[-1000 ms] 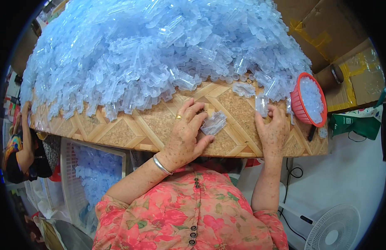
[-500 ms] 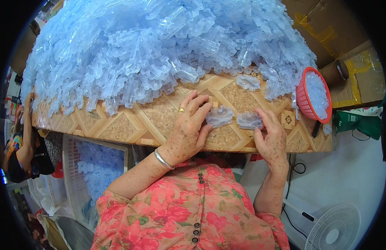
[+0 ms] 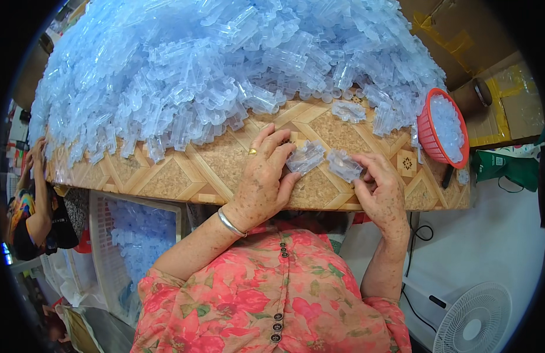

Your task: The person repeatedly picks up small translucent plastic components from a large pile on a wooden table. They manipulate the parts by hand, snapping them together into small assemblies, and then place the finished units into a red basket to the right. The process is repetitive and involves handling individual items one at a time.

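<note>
My left hand (image 3: 262, 179) rests at the table's near side, thumb and forefinger round the left end of a clear bluish plastic piece (image 3: 308, 156). A second clear plastic piece (image 3: 343, 165) lies just right of it, its right end between the thumb and forefinger of my right hand (image 3: 383, 191). Both pieces are tilted, close together at their facing ends. Beyond them a small clump of similar pieces (image 3: 349, 111) lies on the wood-patterned tabletop (image 3: 216, 170). A huge heap of the same pieces (image 3: 213, 65) covers the far part.
A red basket (image 3: 426, 132) of small pale pieces stands at the table's right end, beside a dark stick-like object (image 3: 447, 176). Below left is a white crate (image 3: 102, 253) with more pieces. Another person's arms (image 3: 40, 194) reach the heap at far left. A white fan (image 3: 473, 326) stands lower right.
The two plastic pieces have turned from nearly level to slanted, their facing ends closer. My right fingers have shifted slightly left; my left hand has barely moved.
</note>
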`<state>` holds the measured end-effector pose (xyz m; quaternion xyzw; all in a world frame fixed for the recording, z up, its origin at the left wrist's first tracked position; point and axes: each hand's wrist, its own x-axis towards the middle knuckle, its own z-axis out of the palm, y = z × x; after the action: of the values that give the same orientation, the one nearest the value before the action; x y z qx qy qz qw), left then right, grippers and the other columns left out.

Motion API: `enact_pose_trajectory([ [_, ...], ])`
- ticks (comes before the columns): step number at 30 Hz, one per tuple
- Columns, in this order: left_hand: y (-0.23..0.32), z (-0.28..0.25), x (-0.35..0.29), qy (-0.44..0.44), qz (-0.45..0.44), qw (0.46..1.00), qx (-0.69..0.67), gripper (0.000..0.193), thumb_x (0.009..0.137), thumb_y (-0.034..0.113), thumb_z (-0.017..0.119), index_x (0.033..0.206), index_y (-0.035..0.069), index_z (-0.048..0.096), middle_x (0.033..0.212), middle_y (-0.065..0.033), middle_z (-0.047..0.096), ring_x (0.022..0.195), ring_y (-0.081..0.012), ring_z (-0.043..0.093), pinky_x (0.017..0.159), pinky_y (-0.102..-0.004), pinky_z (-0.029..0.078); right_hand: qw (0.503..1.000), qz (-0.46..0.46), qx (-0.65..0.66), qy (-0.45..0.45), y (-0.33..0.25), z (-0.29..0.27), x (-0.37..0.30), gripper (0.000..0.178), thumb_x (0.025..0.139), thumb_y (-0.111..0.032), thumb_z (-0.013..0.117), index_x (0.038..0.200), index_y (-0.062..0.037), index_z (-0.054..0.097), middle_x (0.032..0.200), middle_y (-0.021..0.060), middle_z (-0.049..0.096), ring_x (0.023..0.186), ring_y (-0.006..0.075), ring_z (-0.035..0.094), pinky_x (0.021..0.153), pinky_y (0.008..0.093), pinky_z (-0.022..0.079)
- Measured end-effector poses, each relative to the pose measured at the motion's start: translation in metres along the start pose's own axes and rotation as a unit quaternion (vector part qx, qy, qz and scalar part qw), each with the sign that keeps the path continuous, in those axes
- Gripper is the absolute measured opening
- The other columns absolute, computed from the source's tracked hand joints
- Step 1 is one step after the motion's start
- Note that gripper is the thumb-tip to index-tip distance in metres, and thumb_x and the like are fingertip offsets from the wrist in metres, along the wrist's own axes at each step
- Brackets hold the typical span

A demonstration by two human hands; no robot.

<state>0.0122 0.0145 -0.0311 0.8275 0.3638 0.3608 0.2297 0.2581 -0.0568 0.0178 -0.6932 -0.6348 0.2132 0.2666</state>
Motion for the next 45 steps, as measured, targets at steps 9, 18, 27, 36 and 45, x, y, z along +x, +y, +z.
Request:
enact_pose_trajectory([
  [9,-0.001,0.0,0.0,0.0,-0.002,1.0,-0.007,0.051,0.076,0.004,0.082,0.122,0.0,0.061,0.142,-0.0211,0.056,0.14,-0.0501,0.046,0.113,-0.0538,0.043,1.0,0.01,-0.012,-0.014,-0.006,0.007,-0.005,0.039,0.075,-0.019,0.089,0.106,-0.0047,0.069,0.1,0.0082,0.066,0.084,0.0228,0.066,0.076,0.0357,0.054],
  [18,-0.001,0.0,-0.001,-0.001,-0.005,1.0,-0.013,0.05,0.075,0.004,0.082,0.121,0.001,0.061,0.141,-0.0213,0.056,0.139,-0.0504,0.047,0.113,-0.0541,0.043,0.997,-0.018,-0.05,0.058,-0.006,0.013,0.007,0.06,0.074,-0.03,0.089,0.123,-0.0045,0.067,0.116,0.0127,0.067,0.108,0.0319,0.067,0.092,0.0427,0.053],
  [27,-0.001,0.001,-0.001,0.005,-0.001,1.0,-0.01,0.05,0.076,0.003,0.081,0.122,0.0,0.061,0.14,-0.021,0.057,0.138,-0.0499,0.048,0.112,-0.0539,0.044,0.995,-0.079,-0.051,0.014,0.016,-0.005,0.021,0.038,0.081,0.003,0.061,0.117,-0.0035,0.07,0.121,0.0129,0.07,0.112,0.0339,0.065,0.097,0.0438,0.052],
  [36,-0.003,0.001,0.0,0.009,0.007,1.0,-0.004,0.05,0.076,0.004,0.081,0.122,0.0,0.062,0.14,-0.0211,0.058,0.138,-0.0491,0.048,0.112,-0.0532,0.044,0.982,-0.176,0.042,-0.046,0.001,0.021,0.018,0.039,0.079,0.012,0.055,0.107,-0.0077,0.075,0.124,0.0107,0.071,0.115,0.0333,0.064,0.096,0.0419,0.053],
  [45,-0.001,-0.001,-0.001,0.005,-0.002,1.0,-0.012,0.052,0.077,0.004,0.081,0.125,0.001,0.061,0.139,-0.0204,0.058,0.138,-0.0485,0.049,0.113,-0.0529,0.043,0.988,-0.136,0.076,0.005,0.003,0.021,0.01,0.041,0.079,0.013,0.055,0.114,-0.0028,0.068,0.125,0.0152,0.067,0.115,0.0349,0.064,0.095,0.0419,0.054],
])
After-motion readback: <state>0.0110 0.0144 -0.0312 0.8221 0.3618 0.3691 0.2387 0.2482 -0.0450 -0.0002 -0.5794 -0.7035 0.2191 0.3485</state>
